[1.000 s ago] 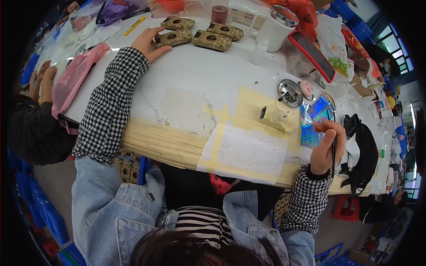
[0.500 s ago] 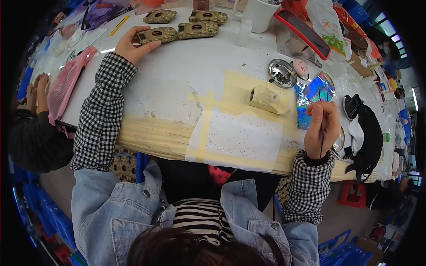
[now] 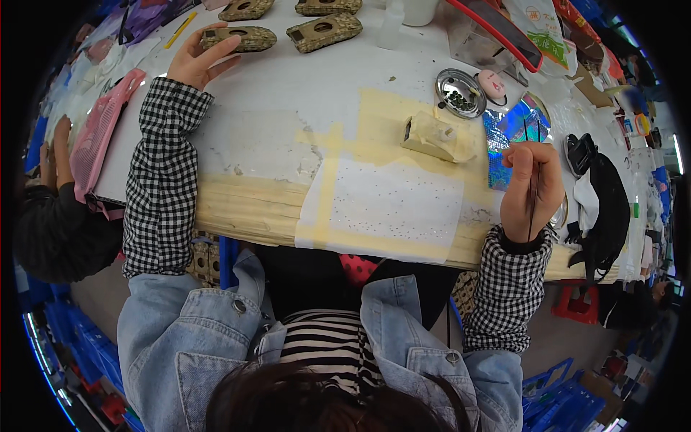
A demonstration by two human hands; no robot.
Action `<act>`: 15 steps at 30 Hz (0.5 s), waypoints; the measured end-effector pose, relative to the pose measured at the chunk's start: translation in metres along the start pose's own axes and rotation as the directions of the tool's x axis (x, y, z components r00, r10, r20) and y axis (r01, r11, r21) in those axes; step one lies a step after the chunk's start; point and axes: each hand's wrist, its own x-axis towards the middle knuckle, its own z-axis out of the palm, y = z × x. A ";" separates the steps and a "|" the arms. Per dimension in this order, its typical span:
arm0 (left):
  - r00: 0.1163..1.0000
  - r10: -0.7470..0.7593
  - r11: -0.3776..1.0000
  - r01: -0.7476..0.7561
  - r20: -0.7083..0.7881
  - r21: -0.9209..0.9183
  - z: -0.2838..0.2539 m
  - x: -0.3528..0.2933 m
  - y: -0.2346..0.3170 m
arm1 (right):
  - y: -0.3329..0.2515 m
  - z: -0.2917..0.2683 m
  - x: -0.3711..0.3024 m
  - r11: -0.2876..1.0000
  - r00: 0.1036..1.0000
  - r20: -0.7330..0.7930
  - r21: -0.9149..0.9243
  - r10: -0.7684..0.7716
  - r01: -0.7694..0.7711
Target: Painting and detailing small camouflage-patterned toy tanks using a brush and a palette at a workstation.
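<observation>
At the far left of the table, my left hand has its fingers spread at the left end of a camouflage toy tank hull with a round hole in its top. One finger lies over the hull while the thumb sits apart from its near side. A second hull lies just right of it, and two more stand behind. My right hand grips dark tweezers, prongs upward and spread apart, above shiny blue holographic sheet. White paper dotted with tiny specks lies at the front edge.
A tape-covered block sits mid-table. Behind it are a round metal dish of small dark pieces and a pink oval item. A red-cased phone leans at back right. Left lies a pink mesh basket, beside another person's hands.
My left thumb has come away from the hull's near edge, and a gap now shows between that hull and its right neighbour. The tweezers remain in my right hand. The whole view has shifted.
</observation>
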 end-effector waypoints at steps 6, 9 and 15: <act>0.981 -0.100 0.772 -0.030 -0.168 -0.635 -0.026 0.010 -0.007 | 0.000 -0.001 -0.001 1.000 1.000 -0.017 0.015 0.013 -0.012; 0.986 -0.080 0.654 -0.057 -0.143 -0.754 -0.016 0.004 0.001 | 0.000 -0.001 0.001 1.000 1.000 -0.017 -0.002 0.005 -0.005; 0.998 -0.047 0.507 -0.019 -0.049 -0.862 0.002 -0.007 0.016 | 0.001 -0.001 0.002 0.999 1.000 0.012 -0.033 0.024 -0.024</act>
